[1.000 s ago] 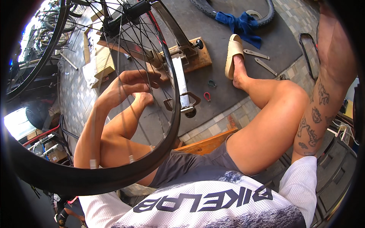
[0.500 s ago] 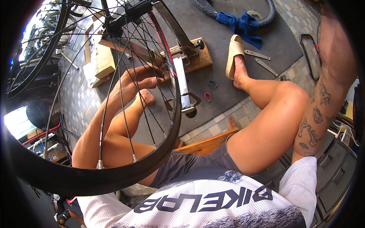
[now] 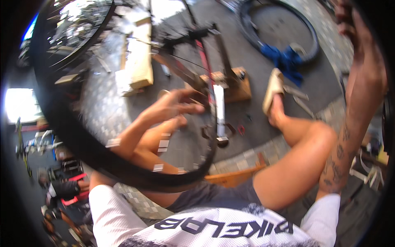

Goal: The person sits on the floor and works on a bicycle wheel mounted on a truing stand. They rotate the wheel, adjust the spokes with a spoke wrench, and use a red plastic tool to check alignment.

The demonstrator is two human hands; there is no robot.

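One black wheel (image 3: 78, 142) stands in a metal stand (image 3: 223, 55) before me in the head view, my left hand (image 3: 166, 107) beside its rim with fingers apart. My right hand (image 3: 362, 45) is raised at the far right, blurred, so I cannot tell its fingers' state. Beyond the wheel lies a long tan box (image 3: 142, 76), its contents too blurred to read.

white jersey (image 3: 224, 228), grey shorts (image 3: 220, 196)
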